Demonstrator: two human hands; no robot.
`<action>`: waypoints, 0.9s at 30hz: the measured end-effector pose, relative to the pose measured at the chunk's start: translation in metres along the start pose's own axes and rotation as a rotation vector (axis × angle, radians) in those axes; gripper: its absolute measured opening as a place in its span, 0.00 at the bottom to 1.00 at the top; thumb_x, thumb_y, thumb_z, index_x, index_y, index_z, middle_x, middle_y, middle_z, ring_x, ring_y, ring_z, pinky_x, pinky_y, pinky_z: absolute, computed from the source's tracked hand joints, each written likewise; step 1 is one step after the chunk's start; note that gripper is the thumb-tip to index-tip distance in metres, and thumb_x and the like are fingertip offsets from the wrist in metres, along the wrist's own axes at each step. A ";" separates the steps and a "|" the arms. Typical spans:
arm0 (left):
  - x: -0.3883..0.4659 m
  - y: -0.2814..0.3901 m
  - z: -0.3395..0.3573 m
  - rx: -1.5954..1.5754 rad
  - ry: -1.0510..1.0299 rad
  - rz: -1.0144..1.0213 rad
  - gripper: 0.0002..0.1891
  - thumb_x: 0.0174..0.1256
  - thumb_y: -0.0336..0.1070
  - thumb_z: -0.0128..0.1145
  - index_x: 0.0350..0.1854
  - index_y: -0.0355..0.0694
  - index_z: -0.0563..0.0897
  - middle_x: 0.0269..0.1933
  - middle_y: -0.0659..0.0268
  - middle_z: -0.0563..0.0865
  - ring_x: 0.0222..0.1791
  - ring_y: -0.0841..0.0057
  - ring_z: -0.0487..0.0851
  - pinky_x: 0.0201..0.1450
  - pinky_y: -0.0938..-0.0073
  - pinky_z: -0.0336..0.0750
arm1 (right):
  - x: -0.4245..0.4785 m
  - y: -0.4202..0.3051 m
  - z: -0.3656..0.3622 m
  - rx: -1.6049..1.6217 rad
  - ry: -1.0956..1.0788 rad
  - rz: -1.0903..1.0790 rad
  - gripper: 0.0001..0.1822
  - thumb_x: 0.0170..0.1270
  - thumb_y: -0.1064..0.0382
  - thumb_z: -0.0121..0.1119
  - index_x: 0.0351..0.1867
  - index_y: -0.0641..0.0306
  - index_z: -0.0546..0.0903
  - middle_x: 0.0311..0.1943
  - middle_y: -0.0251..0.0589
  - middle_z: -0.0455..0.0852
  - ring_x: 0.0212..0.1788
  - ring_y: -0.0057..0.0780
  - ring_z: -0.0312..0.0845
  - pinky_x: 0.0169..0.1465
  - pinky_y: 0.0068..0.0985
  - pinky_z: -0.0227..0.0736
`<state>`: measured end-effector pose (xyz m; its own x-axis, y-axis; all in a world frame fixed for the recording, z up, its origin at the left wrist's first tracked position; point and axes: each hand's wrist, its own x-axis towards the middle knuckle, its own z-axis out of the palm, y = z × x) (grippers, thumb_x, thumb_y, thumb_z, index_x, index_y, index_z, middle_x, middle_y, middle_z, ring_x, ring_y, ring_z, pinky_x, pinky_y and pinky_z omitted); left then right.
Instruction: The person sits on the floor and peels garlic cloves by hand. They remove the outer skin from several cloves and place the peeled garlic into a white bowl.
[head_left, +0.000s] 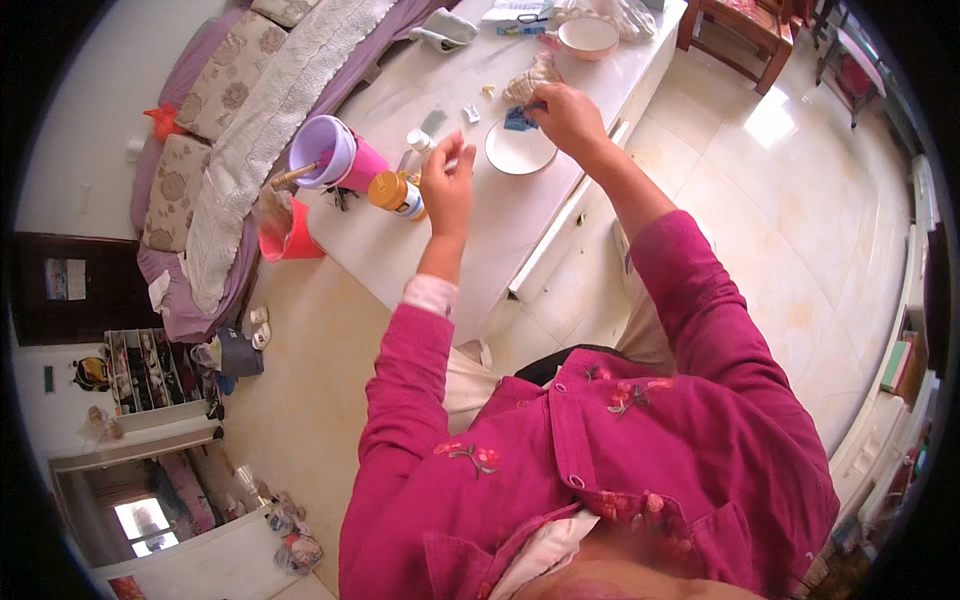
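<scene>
My right hand (564, 116) holds a small blue cloth or packet (521, 118) between its fingertips, over the far edge of a white plate (519, 150) with a dark rim. To the left, my left hand (448, 176) is raised above the table with its fingers bent; whether it grips anything cannot be made out. Beside it stand a white bottle cap (420, 140) on a partly hidden bottle and a jar with an orange lid (387, 190). A small white packet (471, 113) and a knitted beige piece (531, 77) lie beyond the plate.
Purple and pink plastic containers (324, 152) rest at the table's left, with a red bin (295, 236) beside its edge. Farther back are a bowl (589, 37), a grey cloth (444, 31) and a plastic bag (631, 19). A sofa (259, 112) runs along the left; a wooden chair (739, 45) stands at right.
</scene>
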<state>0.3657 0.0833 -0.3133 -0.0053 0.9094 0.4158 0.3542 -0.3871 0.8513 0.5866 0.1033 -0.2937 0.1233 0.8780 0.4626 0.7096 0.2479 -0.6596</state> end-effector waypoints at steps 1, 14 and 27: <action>-0.011 -0.001 -0.007 -0.051 0.001 -0.036 0.17 0.69 0.37 0.64 0.56 0.36 0.83 0.49 0.64 0.87 0.46 0.78 0.85 0.52 0.77 0.78 | 0.000 -0.008 -0.005 0.067 0.063 -0.021 0.09 0.58 0.58 0.67 0.38 0.58 0.87 0.40 0.44 0.88 0.43 0.47 0.84 0.46 0.38 0.78; -0.040 0.011 -0.038 -0.338 -0.164 -0.288 0.12 0.72 0.35 0.60 0.51 0.35 0.85 0.45 0.66 0.88 0.45 0.82 0.84 0.54 0.81 0.76 | 0.009 0.029 0.014 0.467 -0.036 0.250 0.10 0.65 0.69 0.60 0.43 0.74 0.85 0.29 0.46 0.88 0.28 0.25 0.85 0.34 0.23 0.78; -0.037 0.014 -0.066 -0.221 -0.272 -0.238 0.10 0.69 0.35 0.63 0.48 0.35 0.87 0.38 0.65 0.90 0.37 0.82 0.85 0.44 0.80 0.78 | 0.124 0.003 0.124 -0.152 -0.389 0.196 0.16 0.59 0.55 0.66 0.43 0.64 0.89 0.34 0.51 0.90 0.36 0.43 0.87 0.44 0.36 0.79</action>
<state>0.3095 0.0345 -0.2953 0.1952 0.9727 0.1251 0.1638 -0.1581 0.9737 0.5179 0.2635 -0.3124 0.0168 0.9980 0.0615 0.7964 0.0239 -0.6043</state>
